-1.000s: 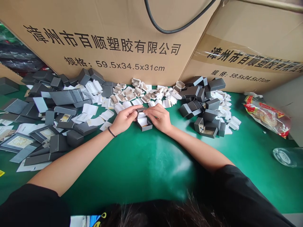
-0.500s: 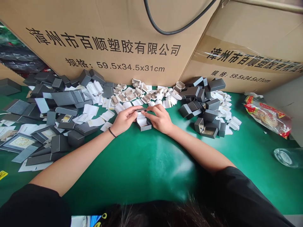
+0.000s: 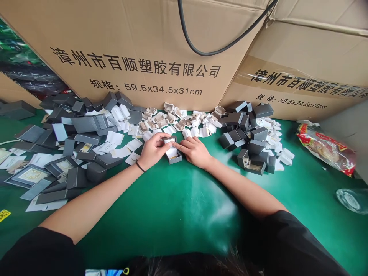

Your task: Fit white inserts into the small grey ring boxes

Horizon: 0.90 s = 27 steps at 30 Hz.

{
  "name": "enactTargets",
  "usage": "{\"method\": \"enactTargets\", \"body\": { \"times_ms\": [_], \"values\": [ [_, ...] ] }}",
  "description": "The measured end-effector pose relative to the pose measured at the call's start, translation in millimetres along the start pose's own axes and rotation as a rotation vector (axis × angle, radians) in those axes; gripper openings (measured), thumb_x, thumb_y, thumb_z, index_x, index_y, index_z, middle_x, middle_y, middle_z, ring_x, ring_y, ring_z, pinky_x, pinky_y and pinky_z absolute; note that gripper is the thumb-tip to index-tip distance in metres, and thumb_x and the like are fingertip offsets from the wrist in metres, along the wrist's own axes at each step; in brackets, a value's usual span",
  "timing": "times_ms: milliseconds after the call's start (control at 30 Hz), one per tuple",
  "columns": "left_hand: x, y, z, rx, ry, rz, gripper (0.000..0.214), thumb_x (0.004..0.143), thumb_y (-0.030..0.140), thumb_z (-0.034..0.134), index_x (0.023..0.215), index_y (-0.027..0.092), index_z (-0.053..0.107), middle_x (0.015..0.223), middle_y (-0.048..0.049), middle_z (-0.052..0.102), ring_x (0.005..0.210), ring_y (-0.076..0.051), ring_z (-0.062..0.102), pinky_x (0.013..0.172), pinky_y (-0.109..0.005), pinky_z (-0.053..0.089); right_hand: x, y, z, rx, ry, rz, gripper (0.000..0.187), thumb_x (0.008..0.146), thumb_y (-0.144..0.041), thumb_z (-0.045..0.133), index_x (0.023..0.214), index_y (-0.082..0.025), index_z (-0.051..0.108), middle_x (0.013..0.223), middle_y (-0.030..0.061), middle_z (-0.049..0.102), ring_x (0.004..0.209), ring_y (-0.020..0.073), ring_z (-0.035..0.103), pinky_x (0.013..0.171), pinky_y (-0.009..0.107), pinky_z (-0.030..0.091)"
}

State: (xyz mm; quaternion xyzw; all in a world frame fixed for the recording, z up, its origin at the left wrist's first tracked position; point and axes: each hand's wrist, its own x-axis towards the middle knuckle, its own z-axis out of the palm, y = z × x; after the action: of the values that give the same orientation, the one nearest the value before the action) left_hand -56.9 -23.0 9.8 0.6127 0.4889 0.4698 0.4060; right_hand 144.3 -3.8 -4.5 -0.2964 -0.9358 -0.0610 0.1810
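Note:
A small grey box [image 3: 174, 155] with a white lining lies open on the green table [image 3: 178, 199], between my two hands. My left hand [image 3: 153, 150] curls round its left side, fingertips pinching at the lid and the white insert. My right hand [image 3: 194, 150] holds the box from the right, fingers bent and pressed against its rim. A dark band sits on my left wrist.
Flat grey boxes and white cards [image 3: 71, 153] are heaped on the left. Small white inserts [image 3: 178, 120] lie behind the hands, and assembled grey boxes [image 3: 250, 138] pile up at the right. Large cardboard cartons [image 3: 143, 57] wall off the back. A snack bag [image 3: 324, 147] and a glass jar [image 3: 352, 199] lie far right.
Both hands have stayed on the small box, their fingers shifting down onto its lid and insert. The camera tilted a little, so everything sits lower in view.

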Motion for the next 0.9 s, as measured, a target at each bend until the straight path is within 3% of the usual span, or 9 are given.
{"method": "enactTargets", "body": {
  "times_ms": [100,267,467,633,767,900],
  "values": [
    [0,-4,0.5,0.048,0.007,0.011,0.028,0.075,0.028,0.062,0.099,0.016,0.056,0.099,-0.0064,0.065,0.082,-0.017,0.065,0.07,-0.027,0.053,-2,4,-4,0.09,0.122,0.049,0.037,0.093,-0.014,0.037,0.12,-0.026,0.059,0.098,0.0052,0.064,0.087,0.0178,0.05,0.071,0.032,0.037],
    [0,-13,-0.8,0.113,0.079,0.034,0.023,0.076,0.026,0.059,0.097,0.018,0.055,0.096,-0.0048,0.064,0.078,-0.015,0.065,0.064,-0.024,0.052,-4,20,-6,0.117,0.247,0.325,0.034,0.093,-0.019,0.035,0.115,-0.02,0.061,0.107,0.0078,0.064,0.091,0.0218,0.049,0.08,0.037,0.044],
    [0,-13,-0.7,0.151,0.227,0.07,0.026,0.073,0.024,0.06,0.097,0.019,0.051,0.097,-0.0035,0.063,0.078,-0.015,0.067,0.068,-0.026,0.053,-3,27,0,0.001,0.113,0.407,0.034,0.09,-0.035,0.046,0.116,-0.017,0.06,0.121,0.0089,0.058,0.096,0.0267,0.045,0.086,0.043,0.044],
    [0,-6,-1.2,0.155,0.18,0.153,0.027,0.07,0.023,0.064,0.086,0.021,0.043,0.105,-0.0067,0.061,0.103,-0.021,0.062,0.086,-0.035,0.051,-3,20,-3,0.026,0.058,0.416,0.044,0.086,-0.049,0.051,0.118,-0.02,0.059,0.106,0.009,0.061,0.093,0.0257,0.046,0.082,0.039,0.045],
    [1,-7,-1.4,0.142,0.156,0.127,0.031,0.07,0.024,0.064,0.081,0.022,0.035,0.109,-0.0087,0.059,0.107,-0.022,0.059,0.081,-0.036,0.052,-3,14,-3,0.051,0.037,0.422,0.052,0.084,-0.054,0.053,0.123,-0.021,0.055,0.11,0.0091,0.058,0.096,0.0259,0.046,0.079,0.037,0.047],
    [4,-14,-1.3,0.086,0.172,0.102,0.027,0.073,0.024,0.061,0.084,0.022,0.036,0.109,-0.0091,0.061,0.106,-0.022,0.06,0.076,-0.032,0.053,-3,13,-3,0.094,-0.002,0.449,0.057,0.083,-0.056,0.052,0.128,-0.021,0.05,0.117,0.0092,0.058,0.1,0.0261,0.047,0.072,0.036,0.05]
  ]
}}
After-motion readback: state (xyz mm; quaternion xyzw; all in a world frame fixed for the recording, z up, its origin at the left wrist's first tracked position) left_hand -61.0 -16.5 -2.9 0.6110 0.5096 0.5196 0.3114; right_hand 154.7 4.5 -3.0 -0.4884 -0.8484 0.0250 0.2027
